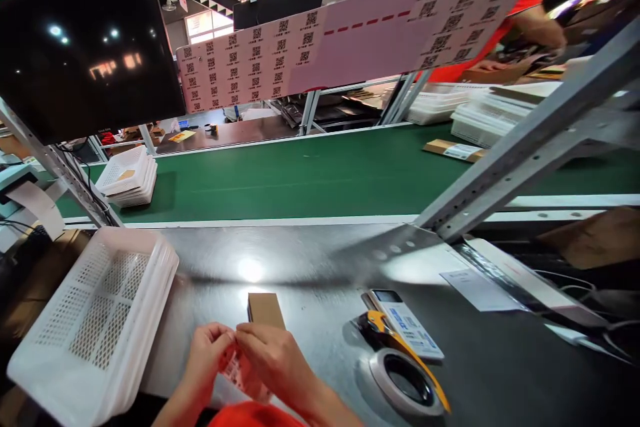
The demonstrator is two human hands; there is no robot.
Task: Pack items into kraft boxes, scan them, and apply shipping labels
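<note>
My left hand [206,351] and my right hand [270,358] meet at the near edge of a dark metal worktable [310,267]. Between their fingertips they pinch a small pink label sheet [240,373] with printed codes, partly hidden under my right hand. A small brown cardboard box [265,310] lies on the table just beyond my right hand, touching or nearly touching it. A stack of white perforated plastic trays [95,320] stands to the left of my left hand.
A tape dispenser [405,380] with a yellow handle and a printed card [407,323] lie to the right. A green conveyor belt [325,173] carries white trays [127,177] and a flat box [454,149]. A slanted metal strut [525,140] crosses right. Another person in red works beyond.
</note>
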